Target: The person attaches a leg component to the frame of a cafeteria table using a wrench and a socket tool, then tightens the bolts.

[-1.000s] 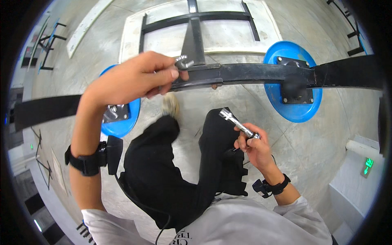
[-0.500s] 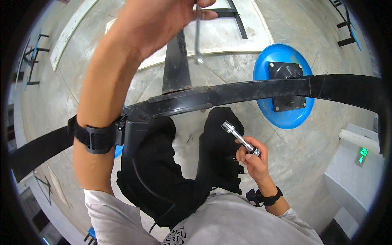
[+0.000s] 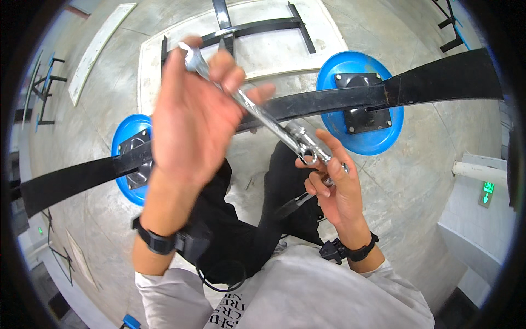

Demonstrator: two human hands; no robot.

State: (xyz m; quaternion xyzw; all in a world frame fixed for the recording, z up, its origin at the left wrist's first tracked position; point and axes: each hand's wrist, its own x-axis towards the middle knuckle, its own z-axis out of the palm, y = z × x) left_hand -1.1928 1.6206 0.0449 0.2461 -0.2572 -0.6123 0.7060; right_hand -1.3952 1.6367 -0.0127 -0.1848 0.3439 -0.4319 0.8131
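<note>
My left hand (image 3: 194, 104), palm up with its fingers partly curled, holds a long chrome combination wrench (image 3: 257, 112). The wrench slants down to the right, and its ring end reaches the fingertips of my right hand (image 3: 339, 186). That hand is closed on a chrome socket wrench (image 3: 320, 147), its socket pointing up and left; a blurred dark handle shows below the fingers. Whether the two tools touch I cannot tell. Just beyond the hands, a curved black metal beam (image 3: 307, 104) crosses in front of me.
Blue round stool seats (image 3: 359, 143) lie underside up, with black plates fixed to the beam at right and left. Farther off, a black metal frame (image 3: 263, 26) rests on a white board (image 3: 323, 60). An exit sign (image 3: 486, 194) glows at right.
My left hand has come down and back toward my right hand, bringing the combination wrench with it. My right hand has risen slightly, turning the socket wrench. The view has shifted.
</note>
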